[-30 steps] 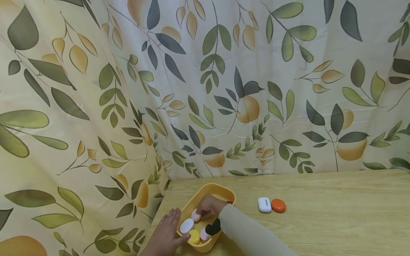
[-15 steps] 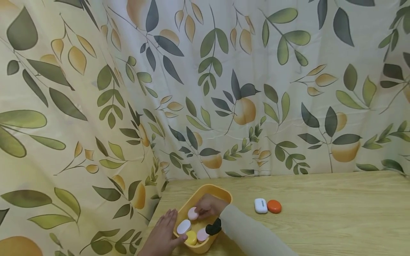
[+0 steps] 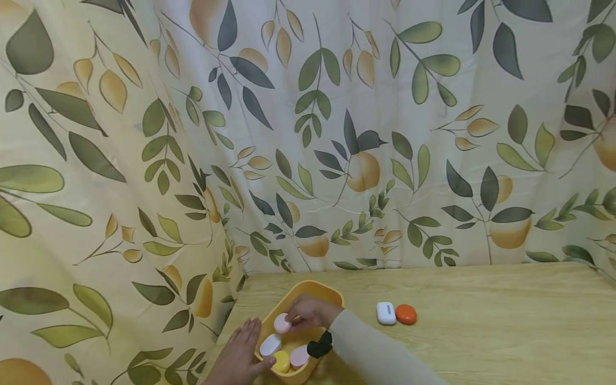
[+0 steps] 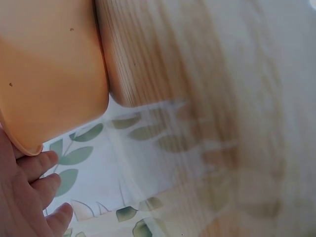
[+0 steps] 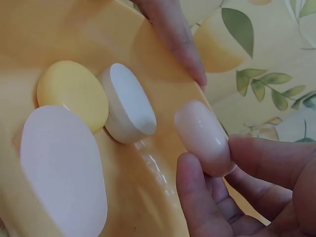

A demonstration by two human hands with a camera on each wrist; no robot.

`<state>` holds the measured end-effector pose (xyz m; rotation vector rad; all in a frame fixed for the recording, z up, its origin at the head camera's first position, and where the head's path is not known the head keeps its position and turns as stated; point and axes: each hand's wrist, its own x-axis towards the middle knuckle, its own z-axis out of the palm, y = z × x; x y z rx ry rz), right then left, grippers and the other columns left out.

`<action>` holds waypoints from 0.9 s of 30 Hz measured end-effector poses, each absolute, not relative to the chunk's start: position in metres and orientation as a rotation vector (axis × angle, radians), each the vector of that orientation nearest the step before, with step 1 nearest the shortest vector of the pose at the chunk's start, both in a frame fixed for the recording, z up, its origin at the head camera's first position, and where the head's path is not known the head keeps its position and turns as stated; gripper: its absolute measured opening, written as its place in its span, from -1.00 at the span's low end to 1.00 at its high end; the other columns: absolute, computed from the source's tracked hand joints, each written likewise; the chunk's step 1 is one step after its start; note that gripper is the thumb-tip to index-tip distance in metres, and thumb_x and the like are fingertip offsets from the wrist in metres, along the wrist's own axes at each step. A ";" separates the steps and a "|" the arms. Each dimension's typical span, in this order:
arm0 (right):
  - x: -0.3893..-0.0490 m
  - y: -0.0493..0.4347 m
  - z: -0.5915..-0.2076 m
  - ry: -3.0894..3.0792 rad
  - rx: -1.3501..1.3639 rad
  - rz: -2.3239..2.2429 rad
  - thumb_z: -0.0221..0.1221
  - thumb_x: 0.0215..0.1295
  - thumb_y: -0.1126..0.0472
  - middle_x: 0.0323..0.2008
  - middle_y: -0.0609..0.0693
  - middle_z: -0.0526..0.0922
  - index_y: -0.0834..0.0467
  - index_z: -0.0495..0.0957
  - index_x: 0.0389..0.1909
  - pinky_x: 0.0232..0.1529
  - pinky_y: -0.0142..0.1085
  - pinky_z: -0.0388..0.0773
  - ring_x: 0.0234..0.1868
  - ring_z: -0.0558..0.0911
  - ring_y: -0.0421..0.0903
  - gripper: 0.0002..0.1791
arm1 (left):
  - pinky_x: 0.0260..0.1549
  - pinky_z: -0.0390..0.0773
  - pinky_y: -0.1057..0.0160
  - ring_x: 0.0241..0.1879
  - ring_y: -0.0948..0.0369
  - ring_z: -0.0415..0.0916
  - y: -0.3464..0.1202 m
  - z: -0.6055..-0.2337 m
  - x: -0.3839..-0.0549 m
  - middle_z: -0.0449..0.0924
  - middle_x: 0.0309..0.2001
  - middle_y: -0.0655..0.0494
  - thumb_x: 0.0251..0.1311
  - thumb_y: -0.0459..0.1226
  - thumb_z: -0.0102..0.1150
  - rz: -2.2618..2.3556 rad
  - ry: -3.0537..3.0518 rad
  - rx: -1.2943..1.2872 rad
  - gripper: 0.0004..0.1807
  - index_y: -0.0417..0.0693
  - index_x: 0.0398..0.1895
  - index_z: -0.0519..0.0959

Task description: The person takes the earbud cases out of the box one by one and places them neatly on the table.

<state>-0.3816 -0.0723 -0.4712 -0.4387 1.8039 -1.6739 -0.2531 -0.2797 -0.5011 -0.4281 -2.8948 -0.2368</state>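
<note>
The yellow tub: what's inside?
The yellow tub holds a yellow piece, a white piece and a pink piece. The right grip pinches another pale pink piece in or above it. Grip and sleeve cover part of the inside; that can't be seen.

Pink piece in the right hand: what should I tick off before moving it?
1. Right hand pinching the held pink piece: ok.
2. Left hand touching the bin: ok.
3. Held pink piece apart from the white oval piece: ok, gap visible.
4. Held pink piece lifted off the bin: cannot tell.
5. Yellow piece and pink oval piece inside the bin: ok.
6. White case and orange disc outside the bin: ok.
</note>
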 end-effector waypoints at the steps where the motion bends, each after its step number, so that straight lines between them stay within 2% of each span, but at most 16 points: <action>1: -0.381 -0.071 -0.470 1.794 -0.444 -1.678 0.19 0.19 0.53 -0.31 0.17 0.60 0.43 0.55 -0.17 -0.25 -0.15 0.66 -0.36 0.64 0.01 -0.82 | 0.27 0.16 -0.20 0.39 -0.16 0.11 -0.280 -0.501 -0.253 0.22 0.39 -0.25 0.28 0.24 0.01 -0.234 -2.893 -0.430 -0.04 -0.43 0.38 0.24; 15: -0.374 -0.050 -0.459 1.765 -0.468 -1.711 0.19 0.18 0.53 -0.32 0.18 0.61 0.43 0.54 -0.16 -0.25 -0.16 0.66 -0.37 0.65 0.00 -0.80 | 0.27 0.13 -0.21 0.39 -0.17 0.10 -0.280 -0.502 -0.254 0.21 0.39 -0.27 0.29 0.26 -0.01 -0.237 -2.913 -0.429 -0.03 -0.45 0.38 0.23; 27: -0.368 -0.023 -0.453 1.730 -0.528 -1.715 0.18 0.20 0.50 -0.32 0.17 0.62 0.41 0.54 -0.15 -0.28 -0.19 0.67 -0.42 0.64 -0.08 -0.81 | 0.24 0.17 -0.24 0.36 -0.21 0.14 -0.275 -0.499 -0.252 0.24 0.36 -0.31 0.27 0.22 0.04 -0.255 -2.913 -0.421 -0.05 -0.47 0.36 0.25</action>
